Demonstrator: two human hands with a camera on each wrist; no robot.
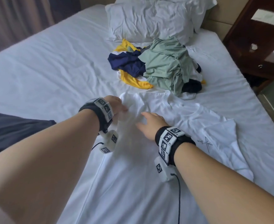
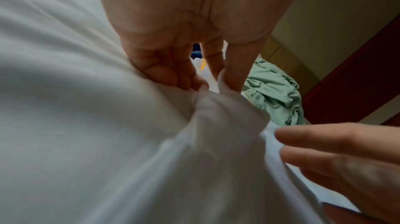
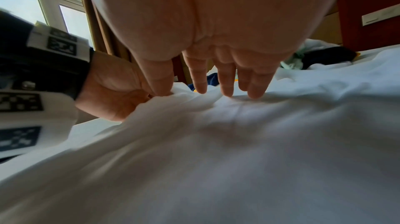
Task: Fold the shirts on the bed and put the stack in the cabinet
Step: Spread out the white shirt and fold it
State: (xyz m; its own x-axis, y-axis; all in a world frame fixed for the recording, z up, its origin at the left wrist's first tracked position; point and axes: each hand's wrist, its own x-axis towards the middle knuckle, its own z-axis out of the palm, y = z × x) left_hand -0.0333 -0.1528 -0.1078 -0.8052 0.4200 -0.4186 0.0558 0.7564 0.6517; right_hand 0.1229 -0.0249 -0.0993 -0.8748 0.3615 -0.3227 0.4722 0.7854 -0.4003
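Left hand (image 2: 177,59) fingers pinching bunched soft fabric of white shirt (image 1: 197,123), spread on bed (image 1: 44,70). Right hand (image 1: 150,125) fingers straight, tips pressing same shirt flat. Thin black script on chest, unreadable. Beyond: crumpled green shirt (image 1: 165,65) in pile w/ navy, yellow ones.

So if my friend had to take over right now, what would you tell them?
Left hand: pinches a bunch of the white shirt near its sleeve.
Right hand: open, fingers flat on that shirt, pressing it down.
The white shirt lies spread on the bed, not folded yet.
A pile of unfolded shirts waits by the pillow.
Left: fold them all, stack, put in the cabinet.
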